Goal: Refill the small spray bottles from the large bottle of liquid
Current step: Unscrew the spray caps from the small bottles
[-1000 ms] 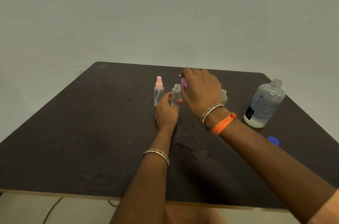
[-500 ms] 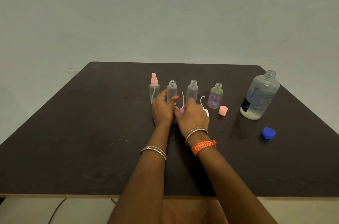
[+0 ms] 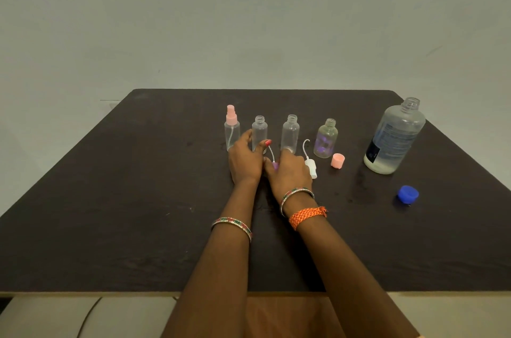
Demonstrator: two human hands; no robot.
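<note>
Four small bottles in a row at 12 o'clock on the dark table (image 3: 110,199). The pink-topped bottle (image 3: 231,128) is capped; the other three are open. Left hand (image 3: 244,160) wraps the second bottle (image 3: 259,130) at its base. Right hand (image 3: 290,171) pinches a purple sprayer head (image 3: 275,164) low over the table. Large bottle (image 3: 394,138) stands uncapped at 2 o'clock, near the right edge; blue cap (image 3: 407,194) sits closer in. The table is clear at 9 o'clock and along the near edge.
</note>
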